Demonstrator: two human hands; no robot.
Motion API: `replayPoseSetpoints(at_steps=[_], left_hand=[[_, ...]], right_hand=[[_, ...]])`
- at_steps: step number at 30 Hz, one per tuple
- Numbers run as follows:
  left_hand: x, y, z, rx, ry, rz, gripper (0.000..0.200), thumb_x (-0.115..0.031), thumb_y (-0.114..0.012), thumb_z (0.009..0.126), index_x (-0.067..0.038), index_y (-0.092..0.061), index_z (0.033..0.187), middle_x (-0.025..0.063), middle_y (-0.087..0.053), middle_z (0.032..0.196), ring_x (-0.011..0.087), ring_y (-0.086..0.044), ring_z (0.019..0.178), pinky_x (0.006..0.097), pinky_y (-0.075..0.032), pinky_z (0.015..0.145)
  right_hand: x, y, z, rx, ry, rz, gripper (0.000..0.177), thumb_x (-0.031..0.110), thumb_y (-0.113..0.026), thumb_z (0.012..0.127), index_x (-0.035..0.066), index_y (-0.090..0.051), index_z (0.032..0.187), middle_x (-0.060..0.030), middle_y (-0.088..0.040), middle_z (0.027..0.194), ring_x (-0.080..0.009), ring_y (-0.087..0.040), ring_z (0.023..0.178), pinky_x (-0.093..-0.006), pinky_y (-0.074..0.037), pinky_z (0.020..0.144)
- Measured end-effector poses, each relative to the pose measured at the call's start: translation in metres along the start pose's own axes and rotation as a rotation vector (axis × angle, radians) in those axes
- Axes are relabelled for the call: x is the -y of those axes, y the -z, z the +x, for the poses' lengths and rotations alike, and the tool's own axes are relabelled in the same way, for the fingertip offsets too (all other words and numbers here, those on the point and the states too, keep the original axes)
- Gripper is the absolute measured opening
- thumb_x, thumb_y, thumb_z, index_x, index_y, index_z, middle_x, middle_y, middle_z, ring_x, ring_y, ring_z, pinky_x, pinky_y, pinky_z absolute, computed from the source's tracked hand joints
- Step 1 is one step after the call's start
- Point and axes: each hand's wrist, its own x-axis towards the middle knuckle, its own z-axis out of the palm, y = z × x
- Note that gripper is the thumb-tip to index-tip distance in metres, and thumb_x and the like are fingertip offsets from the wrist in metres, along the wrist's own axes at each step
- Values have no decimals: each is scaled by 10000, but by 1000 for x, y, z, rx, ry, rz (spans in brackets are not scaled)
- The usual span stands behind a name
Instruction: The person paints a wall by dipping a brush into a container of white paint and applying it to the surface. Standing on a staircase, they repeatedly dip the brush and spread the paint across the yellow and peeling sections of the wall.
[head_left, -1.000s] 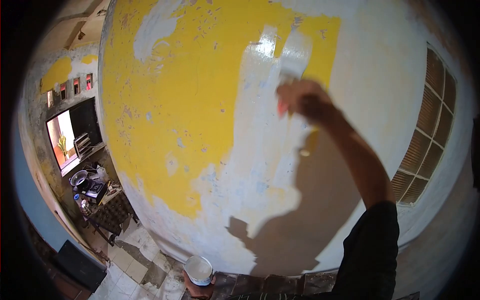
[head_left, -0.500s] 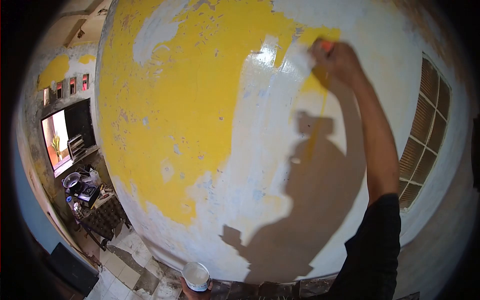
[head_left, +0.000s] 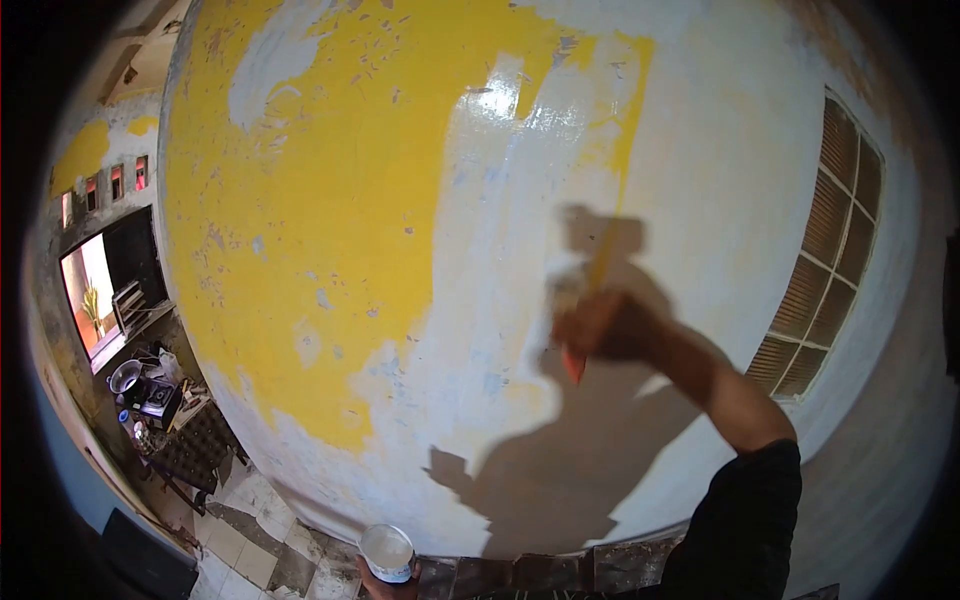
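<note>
In the head view, the only one we had, we saw the person's right hand (head_left: 605,326) closed around a brush (head_left: 574,366) in front of the wall (head_left: 340,210), right of its middle. The orange end of the handle poked out below the fist, while the bristles, blurred, pointed upward; we could not tell whether they touched the wall. A dark shadow (head_left: 575,440) spread across the wall behind that arm. At the near edge, the left hand (head_left: 374,582) was wrapped around the lower side of a tub (head_left: 396,574), and we could see white paint (head_left: 387,546) in it.

We judged the brush light, its handle stiff and its bristles soft — best gripped by the handle, since wet paint would likely make it slippery higher up. The tub seemed light too, but easy to spill if tipped — safest cupped low around its side.

Yellow paint (head_left: 350,130) covered much of the wall's left part, with shiny pale strokes beside it. A window (head_left: 828,225) stood on the right, and at the far left we noticed a pan (head_left: 126,376) by a table (head_left: 198,442).
</note>
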Motion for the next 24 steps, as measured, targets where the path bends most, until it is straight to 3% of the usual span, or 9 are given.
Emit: replayPoseSetpoints(at_steps=[4, 6, 9, 10, 13, 17, 19, 21, 24], left_hand=[[17, 0, 3, 31, 72, -38, 611, -637, -413, 881, -161, -484, 1257, 80, -618, 1020, 260, -598, 924, 420, -481, 744], [13, 5, 15, 108, 427, -607, 644, -676, -383, 877, -168, -497, 1257, 78, -622, 1034, 256, -595, 948, 444, -473, 764], [-17, -13, 2, -25, 553, -728, 651, -685, -377, 878, -178, -491, 1269, 75, -625, 1040, 257, -594, 952, 485, -461, 775], [-18, -14, 0, -33, 547, -728, 668, -702, -363, 873, -182, -491, 1273, 71, -626, 1041, 257, -594, 953, 485, -461, 770], [-18, -19, -6, -28, 541, -733, 645, -668, -414, 863, -184, -481, 1285, 64, -624, 1046, 254, -600, 954, 475, -475, 755], [-24, -25, -17, 9, 329, -510, 546, -264, -660, 815, -147, -439, 1300, 82, -609, 1058, 241, -622, 943, 423, -530, 742], [-3, -17, -16, 61, -112, 204, 734, 154, -649, 669, -118, -403, 1305, 108, -594, 1071, 232, -635, 930, 370, -560, 764], [-5, -18, -17, 76, -74, 139, 637, 48, -660, 730, -120, -416, 1294, 106, -594, 1075, 240, -632, 929, 384, -557, 761], [-19, -18, -9, 41, 355, -453, 738, -128, -749, 733, -123, -369, 1365, 96, -557, 1182, 256, -584, 1024, 425, -518, 834]], right_hand=[[48, -3, -10, 32, -163, 308, 192, 247, -669, 803, 145, -535, 711, -11, -564, 628, -221, -612, 564, -358, -480, 487], [22, -20, -11, 29, -313, 237, 199, 286, -649, 827, 134, -551, 743, -53, -580, 643, -267, -610, 575, -384, -478, 505], [-67, 21, 15, -162, -586, 292, 181, 334, -616, 858, 159, -617, 901, -92, -623, 765, -323, -620, 691, -400, -499, 600], [-95, 53, 25, -355, -373, 269, 123, 270, -636, 858, 155, -628, 899, -73, -640, 814, -317, -620, 717, -370, -509, 620], [-135, 113, 49, -683, -399, -260, 120, 233, -706, 819, 144, -651, 879, -38, -665, 805, -277, -644, 720, -330, -508, 598], [-148, 109, 25, -373, -469, -404, 143, 184, -683, 854, 98, -680, 968, -70, -698, 870, -254, -673, 723, -324, -528, 618], [-125, 71, -5, -256, -318, -312, 155, 176, -689, 827, 97, -683, 960, -74, -697, 848, -242, -670, 705, -322, -520, 599], [-68, 34, -24, -172, -241, -180, 142, 153, -685, 686, 161, -640, 820, -22, -615, 701, -202, -614, 610, -325, -482, 540], [31, -23, -69, -131, -179, 33, 101, 208, -669, 748, 173, -596, 808, 0, -558, 676, -163, -592, 586, -330, -469, 496]])
